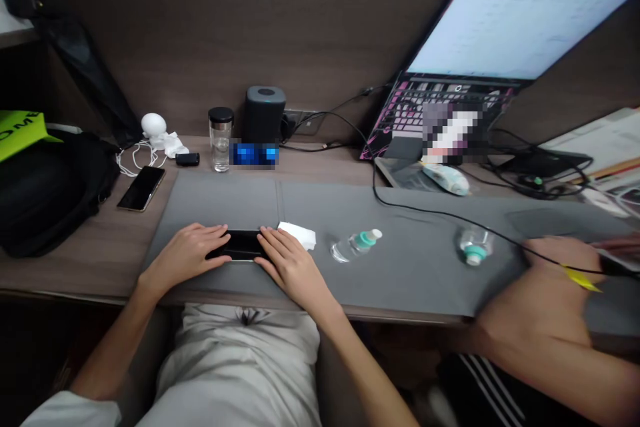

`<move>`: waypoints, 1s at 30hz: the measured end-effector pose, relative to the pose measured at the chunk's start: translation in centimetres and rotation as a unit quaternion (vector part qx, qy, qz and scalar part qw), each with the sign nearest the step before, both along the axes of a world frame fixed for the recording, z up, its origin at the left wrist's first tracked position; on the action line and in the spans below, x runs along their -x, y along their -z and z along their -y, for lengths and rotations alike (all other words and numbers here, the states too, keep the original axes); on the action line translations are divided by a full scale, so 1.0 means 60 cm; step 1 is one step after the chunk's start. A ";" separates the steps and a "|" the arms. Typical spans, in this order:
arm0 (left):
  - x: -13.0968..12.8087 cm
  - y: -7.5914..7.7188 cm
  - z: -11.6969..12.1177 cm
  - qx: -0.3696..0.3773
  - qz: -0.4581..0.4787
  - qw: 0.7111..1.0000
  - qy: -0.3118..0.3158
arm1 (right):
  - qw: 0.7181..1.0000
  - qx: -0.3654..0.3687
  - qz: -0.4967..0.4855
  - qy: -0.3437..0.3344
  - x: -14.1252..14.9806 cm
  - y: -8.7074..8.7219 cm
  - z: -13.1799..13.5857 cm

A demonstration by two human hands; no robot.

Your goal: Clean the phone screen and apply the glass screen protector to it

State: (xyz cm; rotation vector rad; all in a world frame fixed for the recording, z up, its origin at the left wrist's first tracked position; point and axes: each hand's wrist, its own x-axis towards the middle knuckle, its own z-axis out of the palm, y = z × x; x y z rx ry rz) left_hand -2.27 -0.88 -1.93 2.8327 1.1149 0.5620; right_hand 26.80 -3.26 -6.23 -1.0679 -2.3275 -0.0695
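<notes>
A smartphone [243,245] with a dark screen lies lengthwise across the grey desk mat [220,197] in front of me. My left hand [197,250] grips its left end, thumb at the near edge and fingers along the far edge. On the right end, my right hand [293,263] holds it the same way, its fingers covering that end. White folded paper [298,235] rests just beyond my right hand. Farther right, a small clear spray bottle [353,247] with a teal collar lies tilted on the mat.
Another phone [143,188] and a glass tumbler [221,147] stand back left, near a dark speaker-like box [265,113]. A laptop [450,100], a mouse [447,178] and a cable are at right. A co-worker's arm [540,320] reaches in beside a second bottle [475,245].
</notes>
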 end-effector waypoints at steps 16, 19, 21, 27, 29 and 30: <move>-0.003 0.021 0.019 -0.029 0.014 0.999 0.001 | 0.999 0.010 -0.029 -0.015 -0.006 0.006 0.006; -0.004 0.020 0.017 -0.037 0.013 0.999 0.008 | 1.000 0.003 -0.017 -0.012 -0.007 0.006 0.006; -0.004 0.020 0.015 -0.053 0.009 0.998 0.015 | 1.000 0.000 -0.009 -0.009 -0.008 0.004 0.006; 0.003 0.015 0.010 -0.051 -0.005 0.999 0.019 | 1.000 0.008 -0.001 -0.003 -0.009 -0.002 0.004; 0.003 0.014 0.011 -0.036 -0.013 0.999 0.011 | 1.000 0.007 -0.001 -0.003 -0.008 -0.002 0.004; 0.001 0.013 0.013 -0.035 -0.015 0.999 0.006 | 1.000 0.002 -0.002 -0.003 -0.008 -0.002 0.004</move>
